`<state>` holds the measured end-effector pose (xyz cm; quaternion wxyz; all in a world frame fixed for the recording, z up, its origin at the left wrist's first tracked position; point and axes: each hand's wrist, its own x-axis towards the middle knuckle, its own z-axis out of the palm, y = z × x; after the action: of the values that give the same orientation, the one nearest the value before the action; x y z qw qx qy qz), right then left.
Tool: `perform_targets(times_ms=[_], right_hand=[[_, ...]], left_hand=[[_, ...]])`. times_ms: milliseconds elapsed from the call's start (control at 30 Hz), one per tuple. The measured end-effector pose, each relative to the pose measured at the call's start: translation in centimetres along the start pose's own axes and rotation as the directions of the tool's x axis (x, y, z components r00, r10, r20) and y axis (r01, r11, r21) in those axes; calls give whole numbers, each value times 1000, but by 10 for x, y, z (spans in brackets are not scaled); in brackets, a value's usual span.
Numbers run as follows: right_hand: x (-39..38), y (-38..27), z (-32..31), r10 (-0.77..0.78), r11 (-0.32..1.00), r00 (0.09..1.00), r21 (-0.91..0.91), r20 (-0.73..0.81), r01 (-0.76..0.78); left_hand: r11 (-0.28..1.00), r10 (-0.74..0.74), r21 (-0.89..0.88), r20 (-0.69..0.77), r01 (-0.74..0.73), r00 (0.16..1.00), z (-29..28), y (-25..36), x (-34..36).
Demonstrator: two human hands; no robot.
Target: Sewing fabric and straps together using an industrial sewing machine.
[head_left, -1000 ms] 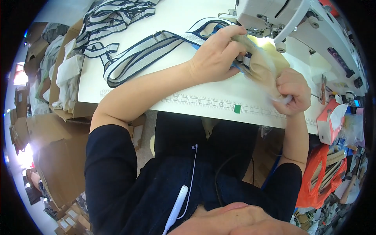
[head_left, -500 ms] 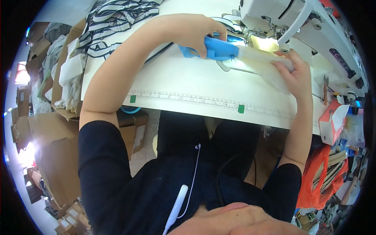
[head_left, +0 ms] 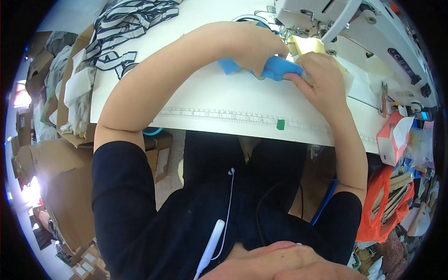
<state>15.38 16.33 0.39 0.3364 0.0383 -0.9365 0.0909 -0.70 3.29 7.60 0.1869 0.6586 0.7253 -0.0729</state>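
A piece of blue fabric (head_left: 276, 69) is bunched between my two hands, just in front of the sewing machine's needle area. My left hand (head_left: 261, 49) reaches over it from the left with fingers closed on it; a loose blue corner sticks out under that wrist. With thumb and fingers my right hand (head_left: 319, 77) grips the fabric's right end. Pale, sheer white fabric (head_left: 348, 80) shows behind the right hand, mostly hidden by it. The sewing machine (head_left: 322, 18) stands over the far right of the table, its lamp lighting a yellow patch (head_left: 308, 45) beside the needle.
Black-and-white striped straps (head_left: 123, 23) lie heaped at the far left of the white table (head_left: 200, 100). A printed ruler (head_left: 224, 115) follows the near edge. At right are scissors (head_left: 383, 99), a tissue box (head_left: 394, 137) and a red bag (head_left: 375, 205). Cardboard boxes (head_left: 63, 186) stand left.
My right hand has moved left from the white fabric onto the blue fabric's end. My left hand has shifted right, covering more of the blue fabric, and the two hands are closer together.
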Motion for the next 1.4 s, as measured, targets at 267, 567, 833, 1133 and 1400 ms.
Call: perform_targets(times_ms=[267, 567, 833, 1133, 1400], right_hand=[[-2, 10, -2, 295, 821, 913, 414, 283, -394], [-6, 12, -2, 316, 780, 911, 475, 265, -408], [-7, 17, -1, 396, 632, 823, 530, 406, -565], [-2, 1, 2, 445, 741, 796, 330, 411, -585], [-7, 23, 13, 108, 992, 989, -75, 100, -101]], left_hand=[[967, 240, 195, -476, -164, 846, 22, -18, -24], [962, -33, -267, -332, -60, 943, 34, 14, -2], [991, -29, -131, -300, -11, 954, 36, -1, 4], [995, -65, -90, -300, 39, 952, 32, -6, 2], [857, 412, 514, -649, -31, 639, 63, -34, 12]])
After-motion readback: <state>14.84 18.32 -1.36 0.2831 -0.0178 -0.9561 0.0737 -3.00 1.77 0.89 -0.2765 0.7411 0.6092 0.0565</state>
